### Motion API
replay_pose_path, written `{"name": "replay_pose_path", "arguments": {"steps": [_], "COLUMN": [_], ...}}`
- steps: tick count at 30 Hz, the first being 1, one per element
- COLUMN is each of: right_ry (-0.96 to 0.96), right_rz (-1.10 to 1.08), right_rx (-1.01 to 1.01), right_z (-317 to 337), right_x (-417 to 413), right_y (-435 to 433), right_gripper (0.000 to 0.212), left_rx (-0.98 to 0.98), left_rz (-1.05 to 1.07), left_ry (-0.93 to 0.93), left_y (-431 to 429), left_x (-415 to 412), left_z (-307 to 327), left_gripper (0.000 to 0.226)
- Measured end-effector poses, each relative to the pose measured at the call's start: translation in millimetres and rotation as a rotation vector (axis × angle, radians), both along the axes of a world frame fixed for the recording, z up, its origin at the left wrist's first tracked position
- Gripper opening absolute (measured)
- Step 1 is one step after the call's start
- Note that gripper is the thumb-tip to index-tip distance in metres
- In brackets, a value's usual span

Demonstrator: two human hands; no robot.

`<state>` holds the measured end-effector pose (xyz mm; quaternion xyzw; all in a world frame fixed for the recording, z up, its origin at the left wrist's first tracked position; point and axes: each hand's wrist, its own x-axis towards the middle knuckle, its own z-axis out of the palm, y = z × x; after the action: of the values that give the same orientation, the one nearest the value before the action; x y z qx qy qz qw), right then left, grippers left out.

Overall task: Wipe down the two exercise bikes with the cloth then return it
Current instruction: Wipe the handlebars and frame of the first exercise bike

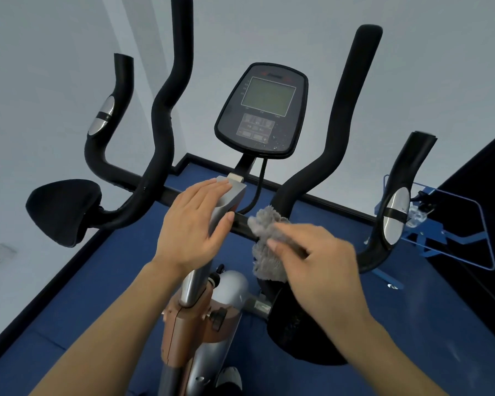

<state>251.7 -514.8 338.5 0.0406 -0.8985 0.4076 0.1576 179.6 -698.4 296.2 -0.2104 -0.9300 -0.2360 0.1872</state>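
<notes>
- Right hand (317,261): fingers closed on the grey cloth (265,244), which is pressed to the black crossbar (242,222) of the exercise bike; hand blurred.
- Left hand (195,224): open, fingers flat and together, palm resting on the grey stem housing (232,197); it holds nothing.
- Just beyond the fingertips: console (262,110) with a blank screen, tilted toward the camera.
- Either side of the hands: black curved handlebars (166,115), with silver grip sensors on the outer pair.
- Below the hands: blue floor (103,281), black skirting.
- Behind: pale walls (40,67); blue metal rack (455,238) at right.
</notes>
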Motion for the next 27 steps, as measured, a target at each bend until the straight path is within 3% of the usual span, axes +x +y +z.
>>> {"name": "replay_pose_path", "arguments": {"steps": [2, 3, 6, 12, 19, 23, 25, 27], "right_ry": [-0.063, -0.062, -0.015, 0.044, -0.069, -0.097, -0.145, -0.055], "right_rz": [-0.105, -0.143, -0.075, 0.075, 0.128, 0.161, 0.173, 0.052], "right_rx": [-0.255, -0.282, -0.162, 0.273, 0.234, 0.315, 0.224, 0.106], "right_z": [4.4, 6.3, 9.0, -1.6, 7.3, 5.0, 7.2, 10.5], "right_x": [-3.4, -4.1, 0.5, 17.3, 21.9, 24.3, 21.3, 12.1], "right_y": [7.6, 9.5, 0.6, -20.5, -14.7, -15.1, -11.7, -9.8], "right_gripper": [0.022, 0.023, 0.024, 0.024, 0.019, 0.017, 0.017, 0.019], "left_rx": [-0.006, -0.01, -0.011, -0.01, 0.067, 0.146, 0.177, 0.214], "left_rz": [0.004, 0.009, 0.016, 0.004, -0.007, -0.007, 0.002, 0.012], "left_ry": [0.001, 0.001, 0.0, -0.006, -0.002, -0.011, -0.005, -0.001], "left_y": [0.6, 0.6, 0.5, -0.6, -2.2, -3.3, -3.3, -3.1], "left_x": [0.8, 1.1, 0.5, 1.0, 2.4, 0.7, 1.0, 1.3], "left_z": [0.0, 0.4, 0.5, 1.1, 0.3, -1.3, -2.4, -3.5], "left_gripper": [0.048, 0.049, 0.049, 0.05, 0.049, 0.048, 0.048, 0.047]}}
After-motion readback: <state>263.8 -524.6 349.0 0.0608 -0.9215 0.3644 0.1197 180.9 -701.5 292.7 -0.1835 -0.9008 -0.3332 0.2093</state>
